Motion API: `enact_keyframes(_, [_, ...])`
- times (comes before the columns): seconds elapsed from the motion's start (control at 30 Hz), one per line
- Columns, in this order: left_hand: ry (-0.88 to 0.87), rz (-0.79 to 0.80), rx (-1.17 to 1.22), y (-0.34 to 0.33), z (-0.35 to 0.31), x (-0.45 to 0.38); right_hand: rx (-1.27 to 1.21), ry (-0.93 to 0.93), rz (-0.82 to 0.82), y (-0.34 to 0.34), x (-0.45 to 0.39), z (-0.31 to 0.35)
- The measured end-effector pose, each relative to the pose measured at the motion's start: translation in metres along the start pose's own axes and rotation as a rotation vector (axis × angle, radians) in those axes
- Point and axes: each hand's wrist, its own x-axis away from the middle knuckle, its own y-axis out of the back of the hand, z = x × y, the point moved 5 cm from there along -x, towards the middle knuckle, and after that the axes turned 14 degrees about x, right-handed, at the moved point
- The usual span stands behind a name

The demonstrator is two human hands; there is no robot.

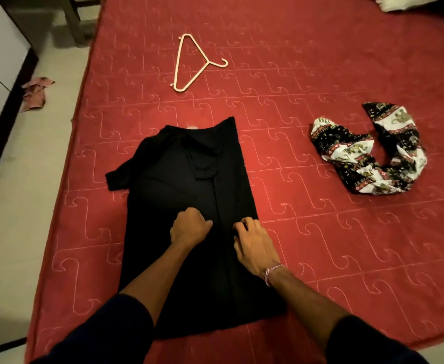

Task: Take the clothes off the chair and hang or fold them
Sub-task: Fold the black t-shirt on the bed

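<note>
The black shirt [189, 206] lies lengthwise on the bed [320, 48], collar away from me. My left hand [189, 228] and right hand [255, 245] pinch its middle, equally near, fingers curled.

Black shirt [184, 206] — flat, half-folded — on bed

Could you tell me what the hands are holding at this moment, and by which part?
Both the left hand and the right hand pinch the black shirt on the bed, at a fold near the middle of its body.
</note>
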Motion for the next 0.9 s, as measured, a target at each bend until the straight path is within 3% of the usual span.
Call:
enact_keyframes(0.13, [-0.080,-0.136,0.212,0.036,-0.012,-0.045,0.010,-0.021,-0.067,0.004,-0.051,-0.006])
enact_keyframes(0.33, [-0.128,-0.167,0.430,0.061,-0.031,-0.110,-0.023,-0.077,-0.103,0.015,-0.133,-0.015])
enact_keyframes(0.5, [-0.035,-0.146,0.577,0.062,-0.056,-0.150,-0.140,-0.119,-0.038,0.010,-0.188,-0.022])
enact_keyframes(0.7, [0.076,-0.227,0.537,0.059,-0.072,-0.186,-0.241,-0.112,-0.050,-0.001,-0.234,-0.028])
enact_keyframes(0.9, [0.316,-0.284,0.483,0.064,-0.076,-0.202,-0.113,-0.053,-0.083,-0.015,-0.239,-0.025])
